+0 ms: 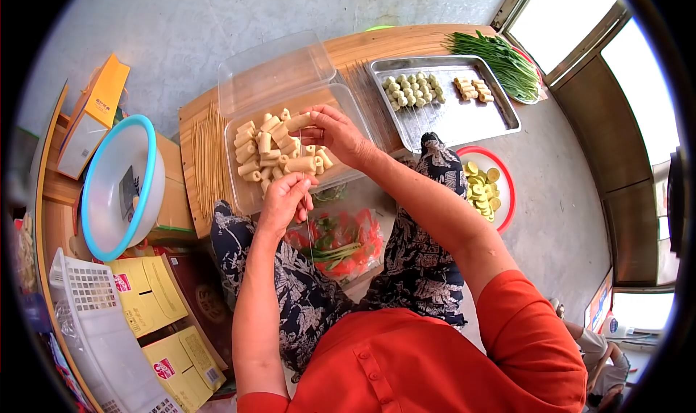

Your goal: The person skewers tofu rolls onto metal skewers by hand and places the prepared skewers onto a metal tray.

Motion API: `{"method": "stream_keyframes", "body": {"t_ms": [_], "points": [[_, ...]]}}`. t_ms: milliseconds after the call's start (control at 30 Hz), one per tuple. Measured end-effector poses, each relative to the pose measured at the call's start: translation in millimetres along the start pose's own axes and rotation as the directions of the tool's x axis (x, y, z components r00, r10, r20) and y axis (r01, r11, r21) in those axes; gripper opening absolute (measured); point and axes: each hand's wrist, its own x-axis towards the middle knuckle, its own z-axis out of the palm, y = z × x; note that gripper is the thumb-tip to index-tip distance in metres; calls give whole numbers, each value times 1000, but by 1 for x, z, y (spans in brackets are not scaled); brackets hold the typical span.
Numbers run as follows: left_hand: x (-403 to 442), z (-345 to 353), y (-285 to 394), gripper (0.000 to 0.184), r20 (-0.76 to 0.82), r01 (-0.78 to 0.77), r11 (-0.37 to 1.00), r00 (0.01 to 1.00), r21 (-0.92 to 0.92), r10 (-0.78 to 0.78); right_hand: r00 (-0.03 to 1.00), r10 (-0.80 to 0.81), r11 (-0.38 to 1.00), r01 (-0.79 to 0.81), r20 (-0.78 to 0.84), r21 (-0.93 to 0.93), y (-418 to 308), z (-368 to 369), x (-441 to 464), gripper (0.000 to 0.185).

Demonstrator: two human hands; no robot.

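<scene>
Over a clear plastic box (233, 185) heaped with short beige tube-shaped rolls (264, 148), my right hand (337, 134) pinches one beige roll (298, 122). Lower down, my left hand (285, 204) is closed on a thin skewer (310, 233), whose lower end hangs toward my lap. The skewer's upper end rises toward the pinched roll; whether it enters the roll I cannot make out. At the far right of the table, a metal tray (475, 127) bears skewered green-white balls (413, 90) and a small group of skewered rolls (473, 90).
Bamboo sticks (208, 156) lie left of the box, and thin skewers (366, 87) lie right of it. Green leafy stalks (500, 65) rest beyond the tray. A red-rimmed basin (511, 188) holds yellow-green slices. A blue-rimmed basin (88, 210) stands left. Another person (602, 359) is lower right.
</scene>
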Motion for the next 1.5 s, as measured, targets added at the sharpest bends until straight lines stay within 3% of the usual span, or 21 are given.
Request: {"method": "stream_keyframes", "body": {"t_ms": [300,600,733,933,1133,1233,1333,1367,1400,1433,1467,1500], "points": [[-1,2,0,21,-8,8,1000,1000,10,-8,999,-30,1000,30,16,-1,3,-1,-1,21],[1,2,1,21,-66,-23,1000,998,13,24,999,42,999,-41,34,-15,10,1,-6,15],[4,-1,-3,22,-122,-50,999,991,11,51,994,106,986,-104,6,-130,20,4,-12,14],[5,-1,-2,20,-189,-69,997,979,31,73,989,147,981,-146,2,-127,18,15,-18,34],[7,2,-5,19,-193,-33,999,981,5,33,969,208,961,-178,130,-210,27,12,-20,47],[7,3,-4,19,-185,-74,997,980,16,75,981,190,919,-167,28,-357,11,19,-24,44],[7,-1,-6,17,-226,-101,995,969,-6,97,997,-42,896,10,-62,-444,-15,12,-23,32],[5,-1,-4,17,-244,-98,995,965,7,97,994,-61,922,23,-88,-386,-38,23,-29,31],[4,-2,-1,17,-256,-92,996,963,-16,85,999,-5,984,12,37,-178,-66,38,-39,38],[4,-3,-2,17,-256,-114,993,961,-11,107,981,-62,998,63,184,-4,-93,69,-62,33],[5,-4,-4,17,-251,-130,992,960,-8,124,902,-82,981,-2,424,195,-117,88,-85,38],[5,-4,-5,17,-261,-131,991,957,-12,123,779,-123,961,-62,615,271,-136,108,-106,37]]}}
